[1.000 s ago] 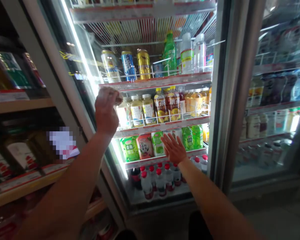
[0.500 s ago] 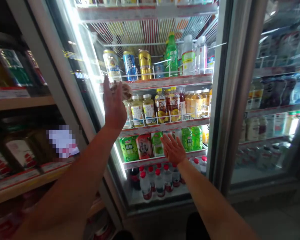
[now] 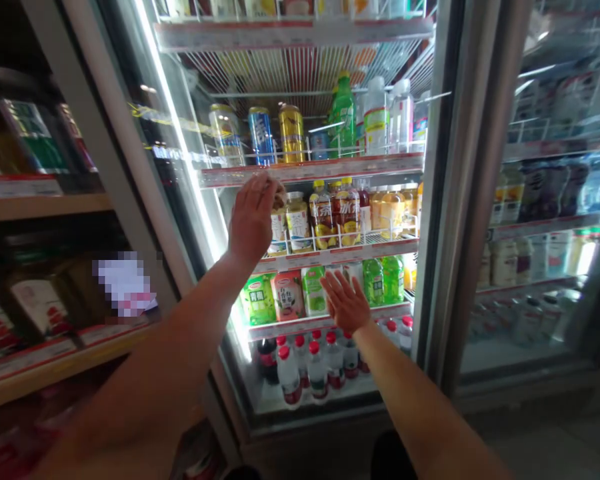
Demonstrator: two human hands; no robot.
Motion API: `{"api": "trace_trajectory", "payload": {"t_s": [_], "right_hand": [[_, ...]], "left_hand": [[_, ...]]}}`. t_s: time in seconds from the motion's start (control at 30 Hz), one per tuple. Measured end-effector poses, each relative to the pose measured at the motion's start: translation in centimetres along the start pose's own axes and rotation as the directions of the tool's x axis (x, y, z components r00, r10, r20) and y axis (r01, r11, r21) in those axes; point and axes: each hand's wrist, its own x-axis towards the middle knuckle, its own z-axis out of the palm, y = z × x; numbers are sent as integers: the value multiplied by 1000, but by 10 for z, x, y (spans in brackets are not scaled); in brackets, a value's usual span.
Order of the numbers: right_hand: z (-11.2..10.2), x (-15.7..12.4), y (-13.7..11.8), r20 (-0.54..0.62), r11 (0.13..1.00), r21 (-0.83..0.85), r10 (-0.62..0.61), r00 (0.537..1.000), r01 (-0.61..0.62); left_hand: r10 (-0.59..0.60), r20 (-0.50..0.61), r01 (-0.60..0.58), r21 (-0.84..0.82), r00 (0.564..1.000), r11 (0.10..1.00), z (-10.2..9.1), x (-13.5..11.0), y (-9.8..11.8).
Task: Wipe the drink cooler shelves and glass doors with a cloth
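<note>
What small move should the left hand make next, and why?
Perhaps slide the wadded cloth a little rightward over the glass fridge door: the left hand seems to press it there, and the right hand, spread open, is lower, clear of that path.

Toward ten o'clock, the left hand [image 3: 253, 220] hides most of a crumpled wad [image 3: 281, 192], its material too blurred to tell. At four, the right hand [image 3: 347, 303] covers part of the drinks [image 3: 315, 293] behind it. Both forearms [image 3: 415, 387] run off the bottom edge. Near nine, a pixelated patch [image 3: 125, 283] masks something. At twelve, the top edge cuts the upper goods [image 3: 297, 7]. Shelf labels [image 3: 340, 254] are too small to read.
</note>
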Motion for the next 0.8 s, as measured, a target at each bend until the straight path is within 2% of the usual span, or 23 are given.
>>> {"api": "trace_trajectory", "payload": {"t_s": [0.1,0.17,0.3,0.37,0.43,0.5,0.57,0.67,0.73,0.8], "right_hand": [[1,0,0,1,1000,-3,0,1000,0],[0,0,0,-4,1000,-4,-3,1000,3],[-1,1,0,-15,1000,-6,-6,1000,6],[-1,2,0,-21,1000,-10,-8,1000,8],[-1,2,0,-26,1000,-16,-14,1000,13],[-1,2,0,-24,1000,-19,-16,1000,15],[0,1,0,-17,1000,-9,-12,1000,12],[1,0,0,-16,1000,11,-5,1000,5],[1,0,0,-22,1000,9,-3,1000,3],[0,1,1,-28,1000,3,-6,1000,6]], "left_hand": [[143,66,-142,-16,988,990,4,-4,6],[184,87,-185,8,979,983,4,-2,5],[39,2,-39,10,999,999,10,6,5],[49,11,-49,-28,999,998,16,1,14],[154,98,-149,-50,983,988,21,-8,26],[257,203,-255,-40,945,966,23,-15,35],[267,249,-278,9,931,961,21,-13,33],[147,126,-160,95,981,983,16,2,19],[95,26,-97,114,995,989,15,8,12],[139,23,-141,89,990,986,14,6,12]]}}
